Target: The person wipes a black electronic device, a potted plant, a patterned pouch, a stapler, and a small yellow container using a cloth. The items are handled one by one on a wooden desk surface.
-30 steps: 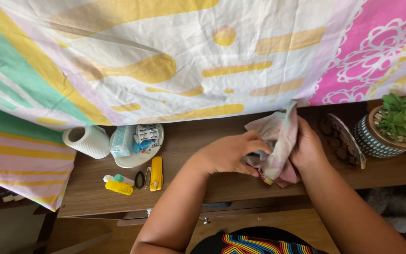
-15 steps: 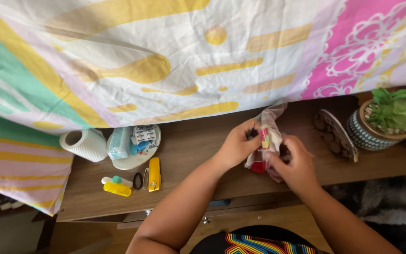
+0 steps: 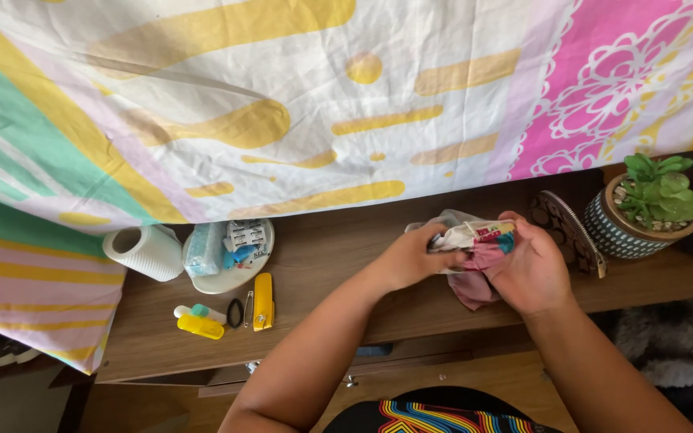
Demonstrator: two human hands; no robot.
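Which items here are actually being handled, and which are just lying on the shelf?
Handled: cloth bundle, held by left hand and right hand.

Lying about: paper roll, plate, yellow stapler, yellow tube, pouch, potted plant.

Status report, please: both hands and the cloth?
Left hand and right hand both grip bunched patterned cloth above wooden shelf. Nothing blocks them.

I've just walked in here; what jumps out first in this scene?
The big patterned sheet in yellow, pink and green fills the upper half, draped over the wooden desk. At centre right, the left hand and right hand together clutch a bunched pink cloth. At far right sits a potted succulent.
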